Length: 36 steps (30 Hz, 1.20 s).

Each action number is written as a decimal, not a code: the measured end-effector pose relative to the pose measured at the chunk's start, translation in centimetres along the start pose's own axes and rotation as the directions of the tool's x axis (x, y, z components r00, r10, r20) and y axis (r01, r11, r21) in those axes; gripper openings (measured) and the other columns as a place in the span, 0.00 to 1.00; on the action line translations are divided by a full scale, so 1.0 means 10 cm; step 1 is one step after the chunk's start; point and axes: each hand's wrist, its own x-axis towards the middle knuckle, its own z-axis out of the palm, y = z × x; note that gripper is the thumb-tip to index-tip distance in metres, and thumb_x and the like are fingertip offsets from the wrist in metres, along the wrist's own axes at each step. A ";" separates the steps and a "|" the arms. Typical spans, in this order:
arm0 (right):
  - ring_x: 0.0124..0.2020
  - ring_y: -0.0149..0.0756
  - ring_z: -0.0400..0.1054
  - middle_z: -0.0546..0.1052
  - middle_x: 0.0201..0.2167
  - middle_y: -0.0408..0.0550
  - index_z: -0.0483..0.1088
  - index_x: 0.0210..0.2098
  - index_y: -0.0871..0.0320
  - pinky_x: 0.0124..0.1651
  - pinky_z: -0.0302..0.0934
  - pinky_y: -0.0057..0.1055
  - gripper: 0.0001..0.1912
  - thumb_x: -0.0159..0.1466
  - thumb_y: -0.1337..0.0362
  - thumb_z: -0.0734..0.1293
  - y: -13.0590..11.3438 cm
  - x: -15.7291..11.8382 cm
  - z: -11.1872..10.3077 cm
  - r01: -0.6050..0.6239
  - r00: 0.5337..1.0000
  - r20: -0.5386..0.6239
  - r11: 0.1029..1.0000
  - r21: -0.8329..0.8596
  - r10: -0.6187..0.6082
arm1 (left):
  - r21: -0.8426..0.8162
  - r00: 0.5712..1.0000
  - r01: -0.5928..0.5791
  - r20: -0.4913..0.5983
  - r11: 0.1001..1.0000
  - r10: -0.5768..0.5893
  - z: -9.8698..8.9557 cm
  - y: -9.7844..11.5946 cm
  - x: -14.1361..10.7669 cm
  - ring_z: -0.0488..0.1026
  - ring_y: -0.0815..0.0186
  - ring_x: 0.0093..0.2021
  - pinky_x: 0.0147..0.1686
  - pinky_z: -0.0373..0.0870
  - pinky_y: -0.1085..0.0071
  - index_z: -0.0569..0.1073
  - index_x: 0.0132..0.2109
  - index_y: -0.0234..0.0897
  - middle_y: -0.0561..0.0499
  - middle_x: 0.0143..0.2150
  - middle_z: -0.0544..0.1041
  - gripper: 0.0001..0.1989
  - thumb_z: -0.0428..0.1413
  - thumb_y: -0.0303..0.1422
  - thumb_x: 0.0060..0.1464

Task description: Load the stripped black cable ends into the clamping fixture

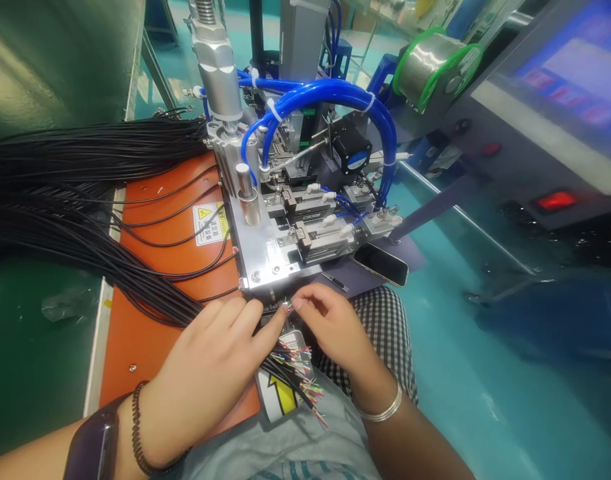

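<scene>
My left hand (220, 350) is closed, its fingers curled over a bundle of black cables (160, 283). The cables pass beneath the palm, and their ends, with thin coloured wires (305, 383) fanned out, emerge below the thumb. The left thumb stretches towards my right hand (333, 323), whose thumb and forefinger pinch together at the front edge of a metal machine (265, 257). Something small and silvery shows between the fingertips, too small to name. The left fingertips are hidden behind the hand.
Several single black cables run across the orange plate (178, 250) into the machine's side. Thick blue air hoses (330, 97) arch above it. A phone (383, 265) and a small cutter-like tool (334, 281) lie right. A solder wire spool (430, 70) and a control panel (545, 153) stand beyond.
</scene>
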 end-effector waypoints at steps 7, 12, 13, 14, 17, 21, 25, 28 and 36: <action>0.28 0.32 0.61 0.67 0.25 0.39 0.66 0.28 0.56 0.33 0.58 0.28 0.06 0.61 0.61 0.64 0.07 0.04 0.11 -0.072 0.997 0.033 0.987 0.144 0.068 | 0.017 0.998 0.033 0.055 0.999 -0.034 -0.05 0.01 0.07 0.66 0.58 0.34 0.33 0.66 0.60 0.72 0.55 0.37 0.48 0.34 0.67 0.26 0.50 0.17 0.49; 0.30 0.33 0.63 0.71 0.28 0.42 0.69 0.32 0.56 0.34 0.60 0.29 0.08 0.61 0.58 0.66 0.18 0.02 0.17 -0.041 0.998 -0.036 0.958 0.282 0.053 | 0.041 1.000 0.005 0.017 0.999 -0.006 -0.04 0.00 0.06 0.66 0.58 0.33 0.34 0.66 0.61 0.72 0.54 0.35 0.49 0.33 0.67 0.26 0.50 0.16 0.48; 0.31 0.33 0.64 0.72 0.29 0.42 0.70 0.33 0.56 0.35 0.60 0.29 0.08 0.61 0.58 0.66 0.18 0.02 0.17 -0.038 0.998 -0.040 0.959 0.282 0.051 | 0.049 1.000 -0.001 0.006 0.999 0.000 -0.04 0.00 0.05 0.66 0.58 0.33 0.34 0.65 0.61 0.72 0.54 0.35 0.49 0.32 0.66 0.26 0.49 0.16 0.48; 0.32 0.33 0.65 0.72 0.30 0.43 0.71 0.34 0.56 0.36 0.61 0.29 0.08 0.62 0.58 0.67 0.18 0.01 0.16 -0.037 0.998 -0.037 0.961 0.274 0.049 | 0.057 1.000 -0.002 -0.001 0.998 0.002 -0.03 0.00 0.04 0.66 0.58 0.33 0.34 0.65 0.61 0.72 0.54 0.35 0.49 0.32 0.66 0.25 0.49 0.17 0.49; 0.32 0.33 0.66 0.73 0.29 0.43 0.71 0.33 0.56 0.36 0.61 0.29 0.08 0.63 0.59 0.66 0.13 0.00 0.13 -0.021 0.999 -0.032 0.974 0.228 0.029 | 0.065 1.000 -0.004 -0.004 0.998 0.004 -0.01 0.00 0.03 0.67 0.58 0.33 0.34 0.65 0.61 0.72 0.54 0.34 0.49 0.31 0.67 0.24 0.49 0.18 0.51; 0.33 0.33 0.66 0.72 0.31 0.43 0.71 0.33 0.56 0.37 0.61 0.29 0.07 0.64 0.61 0.65 0.08 -0.02 0.11 0.050 0.997 -0.060 0.989 0.139 -0.042 | 0.061 1.000 0.002 -0.019 0.998 0.000 -0.01 0.00 0.03 0.67 0.58 0.33 0.34 0.65 0.61 0.72 0.53 0.34 0.49 0.31 0.67 0.22 0.49 0.19 0.51; 0.31 0.33 0.64 0.71 0.29 0.42 0.70 0.31 0.57 0.36 0.59 0.29 0.06 0.63 0.63 0.64 0.08 -0.02 0.11 0.012 0.997 -0.071 0.999 0.038 -0.010 | 0.065 1.000 0.012 0.026 0.998 -0.014 -0.03 0.01 0.05 0.68 0.58 0.34 0.35 0.65 0.61 0.72 0.54 0.35 0.49 0.33 0.68 0.24 0.50 0.18 0.50; 0.29 0.33 0.63 0.69 0.26 0.41 0.67 0.29 0.56 0.33 0.58 0.28 0.06 0.62 0.62 0.64 0.09 0.01 0.12 -0.057 0.998 -0.015 0.997 0.047 0.057 | 0.066 0.995 0.024 0.094 0.998 -0.031 -0.06 0.02 0.09 0.68 0.58 0.34 0.36 0.66 0.60 0.71 0.55 0.37 0.49 0.34 0.69 0.26 0.51 0.18 0.49; 0.30 0.33 0.63 0.70 0.28 0.42 0.68 0.29 0.56 0.34 0.57 0.29 0.06 0.63 0.67 0.63 0.05 -0.01 0.09 0.111 0.991 -0.063 0.989 -0.102 -0.118 | 0.067 0.999 0.006 0.051 0.998 -0.010 -0.05 0.02 0.05 0.69 0.58 0.33 0.34 0.67 0.60 0.71 0.56 0.35 0.49 0.33 0.69 0.25 0.49 0.18 0.50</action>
